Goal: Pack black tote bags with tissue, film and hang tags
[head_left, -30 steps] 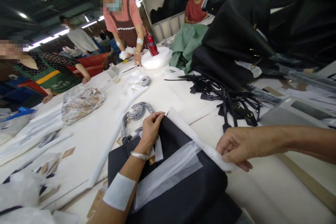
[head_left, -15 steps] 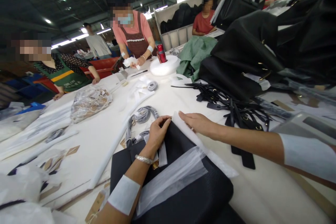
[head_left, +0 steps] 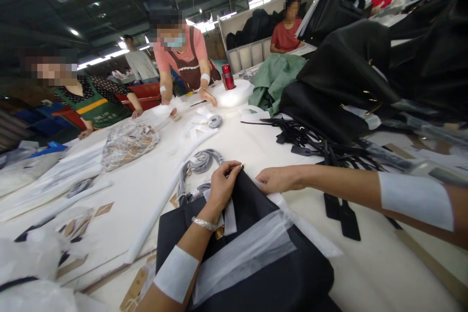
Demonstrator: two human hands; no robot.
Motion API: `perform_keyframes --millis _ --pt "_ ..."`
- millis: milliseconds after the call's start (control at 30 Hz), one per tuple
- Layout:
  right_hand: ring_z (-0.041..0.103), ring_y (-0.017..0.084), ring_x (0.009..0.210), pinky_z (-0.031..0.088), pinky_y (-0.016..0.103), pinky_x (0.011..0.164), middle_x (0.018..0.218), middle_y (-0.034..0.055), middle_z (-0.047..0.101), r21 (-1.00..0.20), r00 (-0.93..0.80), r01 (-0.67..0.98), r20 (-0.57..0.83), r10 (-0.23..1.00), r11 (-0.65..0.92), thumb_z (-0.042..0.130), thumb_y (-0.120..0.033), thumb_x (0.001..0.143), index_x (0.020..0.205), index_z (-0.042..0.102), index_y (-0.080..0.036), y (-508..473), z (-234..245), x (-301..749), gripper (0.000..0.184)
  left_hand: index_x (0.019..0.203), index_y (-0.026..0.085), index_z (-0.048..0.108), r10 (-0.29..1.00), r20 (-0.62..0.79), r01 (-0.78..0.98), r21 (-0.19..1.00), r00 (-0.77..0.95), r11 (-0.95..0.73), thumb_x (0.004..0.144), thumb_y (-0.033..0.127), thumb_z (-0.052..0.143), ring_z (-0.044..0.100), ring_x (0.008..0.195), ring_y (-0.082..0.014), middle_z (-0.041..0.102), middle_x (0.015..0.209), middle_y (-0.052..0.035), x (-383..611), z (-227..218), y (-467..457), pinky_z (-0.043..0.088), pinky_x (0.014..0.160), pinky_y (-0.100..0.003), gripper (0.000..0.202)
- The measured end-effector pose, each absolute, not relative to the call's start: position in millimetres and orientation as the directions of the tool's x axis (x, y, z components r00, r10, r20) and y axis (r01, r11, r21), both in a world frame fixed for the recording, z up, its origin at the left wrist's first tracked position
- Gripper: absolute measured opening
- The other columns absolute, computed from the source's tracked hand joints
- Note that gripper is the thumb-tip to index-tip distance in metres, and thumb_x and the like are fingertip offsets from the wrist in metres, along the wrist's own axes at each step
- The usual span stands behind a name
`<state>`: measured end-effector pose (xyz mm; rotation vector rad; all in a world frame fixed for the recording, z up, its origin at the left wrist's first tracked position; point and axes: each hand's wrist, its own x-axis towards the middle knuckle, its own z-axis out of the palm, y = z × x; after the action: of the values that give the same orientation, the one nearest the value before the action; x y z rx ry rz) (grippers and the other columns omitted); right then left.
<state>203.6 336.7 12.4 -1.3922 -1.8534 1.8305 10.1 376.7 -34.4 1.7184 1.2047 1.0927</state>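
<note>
A black leather bag [head_left: 263,268] lies in front of me, with a strip of thin white wrapping [head_left: 244,248] across its face. My left hand [head_left: 223,184] pinches the bag's upper corner, where a small gold-coloured metal piece [head_left: 242,166] shows by the fingertips. Along the right edge of the bag runs a white packing sheet [head_left: 310,231]. My right hand [head_left: 278,179] is closed on the upper end of that sheet, its fingertips partly hidden. Behind my left hand, a grey wrapped strap [head_left: 182,180] curls on the table.
Black straps [head_left: 303,139] lie in a heap to the right, below a large pile of black bags [head_left: 336,68]. A plastic bag of tags [head_left: 129,146] sits left. Across the table [head_left: 146,180], a co-worker [head_left: 183,53] stands near a red can [head_left: 227,77] on a white roll [head_left: 237,95].
My right hand has closed and moved lower on the white sheet, whose upper end no longer stands above the bag's edge. My left hand keeps the corner. The co-worker opposite has spread their hands apart.
</note>
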Motion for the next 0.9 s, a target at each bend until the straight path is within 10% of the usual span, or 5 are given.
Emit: perform_keyframes --millis 267,467,600,900 --pt "0.067 0.021 0.084 0.050 0.027 0.075 0.097 0.0081 0.073 -0.831 -0.183 0.550 -0.220 0.958 -0.086 0.060 -0.031 0.085 0.121 0.063 -0.016 310 11 213 0.039 0.101 0.022 0.072 0.864 0.349 0.591 0.631 0.362 -0.502 0.092 0.034 0.053 0.063 0.105 -0.0222 0.070 0.108 -0.0076 8 -32 374 0.046 0.096 -0.037 0.023" --pt "0.066 0.022 0.086 0.050 0.032 0.079 0.099 0.0055 0.072 -0.854 -0.217 0.518 -0.067 0.974 0.057 0.058 -0.044 0.087 0.103 0.072 -0.023 229 32 257 0.030 0.123 0.028 0.063 0.618 0.278 0.440 0.498 0.735 -0.747 0.097 0.034 0.044 0.055 0.124 -0.0213 0.063 0.130 -0.0060 17 13 358 0.032 0.113 -0.045 0.032" --pt "0.065 0.022 0.087 0.051 0.033 0.081 0.106 0.0063 0.069 -0.900 -0.165 0.435 -0.087 0.982 -0.007 0.064 -0.039 0.084 0.105 0.069 -0.022 200 21 258 0.027 0.124 0.031 0.061 0.353 0.089 0.268 0.490 0.931 -0.829 0.098 0.035 0.043 0.055 0.125 -0.0214 0.066 0.125 -0.0039 32 30 349 0.025 0.117 -0.046 0.032" --pt "0.065 0.017 0.086 0.048 0.029 0.078 0.094 0.0048 0.068 -0.915 -0.345 -0.118 -0.326 0.880 -0.385 0.072 -0.038 0.077 0.114 0.056 -0.015 205 -15 254 0.047 0.089 0.020 0.062 0.249 -0.034 0.247 0.311 0.968 -0.918 0.099 0.042 0.030 0.056 0.089 -0.0217 0.061 0.088 -0.0081 38 15 369 0.043 0.087 -0.035 0.040"
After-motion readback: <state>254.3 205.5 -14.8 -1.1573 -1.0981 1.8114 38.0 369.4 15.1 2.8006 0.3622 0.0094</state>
